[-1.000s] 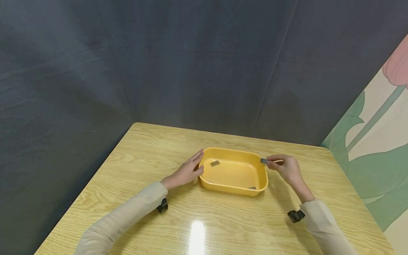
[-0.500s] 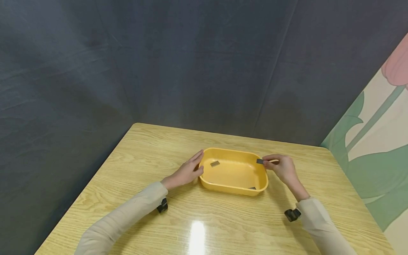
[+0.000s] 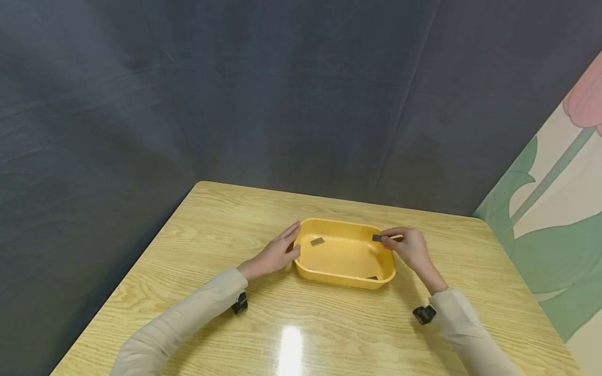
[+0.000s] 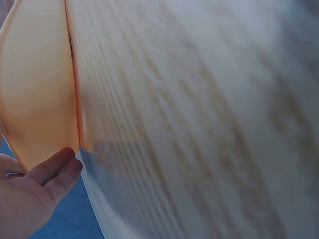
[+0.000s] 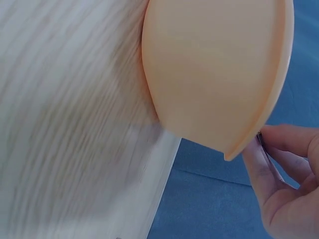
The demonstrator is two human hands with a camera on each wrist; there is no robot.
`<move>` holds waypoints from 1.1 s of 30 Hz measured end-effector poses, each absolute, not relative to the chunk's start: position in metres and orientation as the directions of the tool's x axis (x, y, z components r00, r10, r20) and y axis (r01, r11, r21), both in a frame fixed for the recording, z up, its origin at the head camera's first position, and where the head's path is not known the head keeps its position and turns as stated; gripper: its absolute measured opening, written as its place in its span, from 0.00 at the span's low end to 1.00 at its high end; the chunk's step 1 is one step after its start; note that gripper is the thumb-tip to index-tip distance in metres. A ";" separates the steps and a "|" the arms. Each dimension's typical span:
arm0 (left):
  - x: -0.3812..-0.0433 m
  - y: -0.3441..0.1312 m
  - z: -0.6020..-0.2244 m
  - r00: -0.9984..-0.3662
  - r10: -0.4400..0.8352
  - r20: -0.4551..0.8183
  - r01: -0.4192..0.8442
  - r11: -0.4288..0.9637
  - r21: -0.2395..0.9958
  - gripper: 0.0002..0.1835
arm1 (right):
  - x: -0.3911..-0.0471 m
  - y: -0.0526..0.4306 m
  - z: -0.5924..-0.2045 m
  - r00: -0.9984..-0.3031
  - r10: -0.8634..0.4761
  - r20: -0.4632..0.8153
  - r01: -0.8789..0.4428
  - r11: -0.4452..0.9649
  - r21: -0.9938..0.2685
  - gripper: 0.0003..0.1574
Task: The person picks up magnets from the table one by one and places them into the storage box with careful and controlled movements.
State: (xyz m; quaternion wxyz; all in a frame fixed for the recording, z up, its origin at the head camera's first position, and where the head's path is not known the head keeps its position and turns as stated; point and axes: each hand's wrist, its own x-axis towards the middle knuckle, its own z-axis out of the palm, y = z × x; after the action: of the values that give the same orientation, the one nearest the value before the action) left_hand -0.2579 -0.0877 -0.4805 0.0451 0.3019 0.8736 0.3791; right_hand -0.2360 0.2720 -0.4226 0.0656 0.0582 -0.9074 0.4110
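Note:
A shallow yellow plastic basin (image 3: 343, 280) stands on the wooden table. At its left end my left hand (image 3: 270, 255) rests against rim and wall; in the left wrist view, its fingers lie nearly straight along the outer wall. My right hand (image 3: 411, 249) pinches a small dark flat strip (image 3: 377, 238) between thumb and fingers, over the basin's far right corner. In the right wrist view only the thin edge of the strip (image 5: 261, 141) shows, beside the rim. Inside the basin lie a small brownish rectangular piece (image 3: 317, 242) and, partly hidden by the near wall, a dark grey piece (image 3: 372, 278).
The wood-grain table (image 3: 226, 230) extends around the basin, with a bright light reflection near the front. A dark cloth (image 3: 301, 104) hangs behind the table. At the right is a wall with a painted flower (image 3: 555, 172).
My right hand has moved left with the dark strip, from just outside the right rim to over the basin's corner. My left hand and the basin have stayed in place.

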 end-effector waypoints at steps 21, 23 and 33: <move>-0.256 -0.088 -0.480 -0.812 0.565 0.148 0.490 0.522 0.698 0.34 | -0.247 0.253 -0.434 -0.977 -0.115 0.179 -0.206 0.722 -0.660 0.09; -0.257 -0.088 -0.481 -0.812 0.564 0.149 0.492 0.525 0.694 0.34 | -0.247 0.250 -0.435 -0.977 -0.123 0.175 -0.210 0.719 -0.663 0.09; -0.257 -0.089 -0.481 -0.814 0.564 0.141 0.488 0.531 0.693 0.34 | -0.256 0.240 -0.446 -0.954 -0.179 0.242 -0.282 0.810 -0.513 0.07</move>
State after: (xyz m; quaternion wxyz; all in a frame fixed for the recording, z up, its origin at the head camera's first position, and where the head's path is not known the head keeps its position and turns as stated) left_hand -0.2568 -0.0888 -0.4807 0.0501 0.3011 0.8734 0.3794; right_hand -0.2563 0.2400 -0.4462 0.0915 0.1218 -0.9470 0.2828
